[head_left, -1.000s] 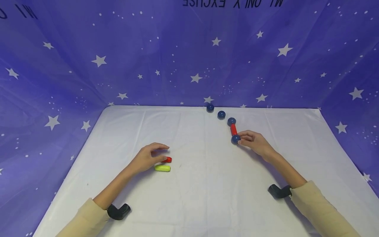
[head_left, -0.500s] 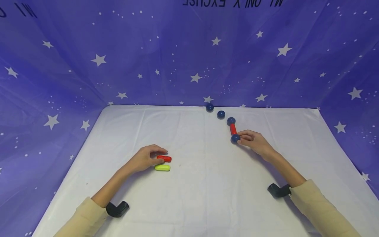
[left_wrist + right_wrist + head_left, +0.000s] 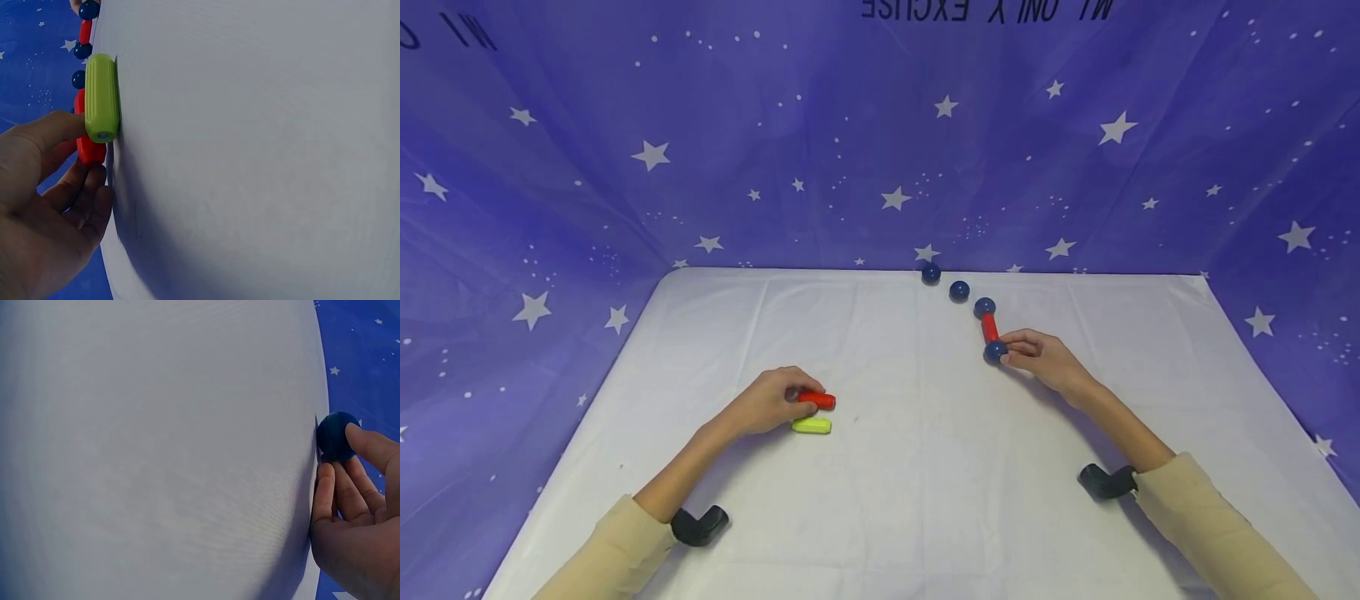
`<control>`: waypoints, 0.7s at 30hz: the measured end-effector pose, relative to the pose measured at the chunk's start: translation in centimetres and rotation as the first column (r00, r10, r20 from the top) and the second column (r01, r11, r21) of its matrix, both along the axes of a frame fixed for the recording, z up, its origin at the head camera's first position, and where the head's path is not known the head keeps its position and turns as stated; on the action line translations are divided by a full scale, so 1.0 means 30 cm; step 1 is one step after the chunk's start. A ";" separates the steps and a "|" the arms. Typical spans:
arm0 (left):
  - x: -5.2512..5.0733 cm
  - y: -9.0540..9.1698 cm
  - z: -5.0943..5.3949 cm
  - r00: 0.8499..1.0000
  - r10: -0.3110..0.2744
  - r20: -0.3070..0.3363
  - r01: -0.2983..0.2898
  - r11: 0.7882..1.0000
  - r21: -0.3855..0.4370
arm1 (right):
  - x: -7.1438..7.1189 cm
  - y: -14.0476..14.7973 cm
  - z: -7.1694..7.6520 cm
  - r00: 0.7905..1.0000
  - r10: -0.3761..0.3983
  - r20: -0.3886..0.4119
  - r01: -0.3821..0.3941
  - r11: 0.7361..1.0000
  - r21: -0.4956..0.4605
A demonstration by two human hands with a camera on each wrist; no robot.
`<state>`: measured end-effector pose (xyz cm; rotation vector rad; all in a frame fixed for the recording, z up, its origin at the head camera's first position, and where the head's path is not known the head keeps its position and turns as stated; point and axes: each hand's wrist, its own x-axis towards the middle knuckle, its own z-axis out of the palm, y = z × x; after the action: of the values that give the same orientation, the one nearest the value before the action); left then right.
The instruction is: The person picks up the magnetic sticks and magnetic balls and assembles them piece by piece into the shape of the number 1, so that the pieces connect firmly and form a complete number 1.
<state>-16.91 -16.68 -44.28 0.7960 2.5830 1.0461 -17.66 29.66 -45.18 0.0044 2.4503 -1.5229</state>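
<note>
Thumb and fingers of my left hand (image 3: pixel 772 402) pinch a red rod (image 3: pixel 824 402) lying on the white tabletop. Just nearer to me, parallel and apart from it, lies a yellow-green ribbed rod (image 3: pixel 812 426); in the left wrist view this green rod (image 3: pixel 101 97) partly hides the red one. My right hand (image 3: pixel 1048 365) holds a dark blue ball (image 3: pixel 996 352) between thumb and fingers, and the right wrist view shows the same ball (image 3: pixel 336 436) close up. A second red rod (image 3: pixel 990 327) joins that ball to another blue ball (image 3: pixel 984 308) farther back.
Two loose blue balls, one (image 3: pixel 958 291) behind the joined piece and one (image 3: pixel 931 274) at the back edge, continue the line. A purple-blue star-patterned cloth (image 3: pixel 895 150) rises behind and beside the white-covered table (image 3: pixel 917 500). Black wrist mounts (image 3: pixel 700 527) sit near both sleeves.
My left hand has drawn back a little to the left, uncovering more of the red rod, and its fingers have come down onto it. The right hand stays put on the ball.
</note>
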 end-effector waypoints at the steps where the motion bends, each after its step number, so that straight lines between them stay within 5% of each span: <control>1: 0.000 0.003 0.001 1.000 0.004 -0.011 -0.004 1.000 0.005 | 0.001 -0.001 0.002 1.000 0.002 0.001 -0.002 1.000 -0.002; 10: -0.001 0.064 0.024 0.997 0.035 -0.062 -0.028 0.994 0.104 | 0.003 -0.004 0.009 1.000 0.009 0.006 -0.009 1.000 -0.004; 21: -0.008 0.172 0.038 0.998 0.059 0.023 -0.062 0.980 0.187 | 0.002 -0.003 0.009 1.000 0.002 0.004 -0.002 1.000 -0.012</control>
<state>-17.16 -11.53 -43.13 0.7508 2.5351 1.3248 -17.58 29.58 -44.91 0.0027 2.4374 -1.5345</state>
